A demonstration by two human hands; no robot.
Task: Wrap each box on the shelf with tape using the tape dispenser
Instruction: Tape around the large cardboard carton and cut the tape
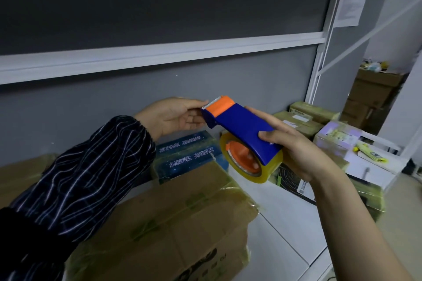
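Observation:
A blue and orange tape dispenser (242,128) with a roll of clear yellowish tape (251,162) is held in the air above the shelf. My right hand (294,143) grips its blue body from the right. My left hand (175,115), in a dark striped sleeve, has its fingertips at the toothed orange cutter end. Below lies a large cardboard box (173,230) covered in tape, and behind it a dark blue box (189,155) with white lettering.
The white shelf (280,223) carries more taped boxes (303,118) at the back right and a black box (294,180) under my right wrist. Another shelf board (137,57) runs overhead. A white upright post (319,61) stands right, with stacked cartons (372,96) beyond it.

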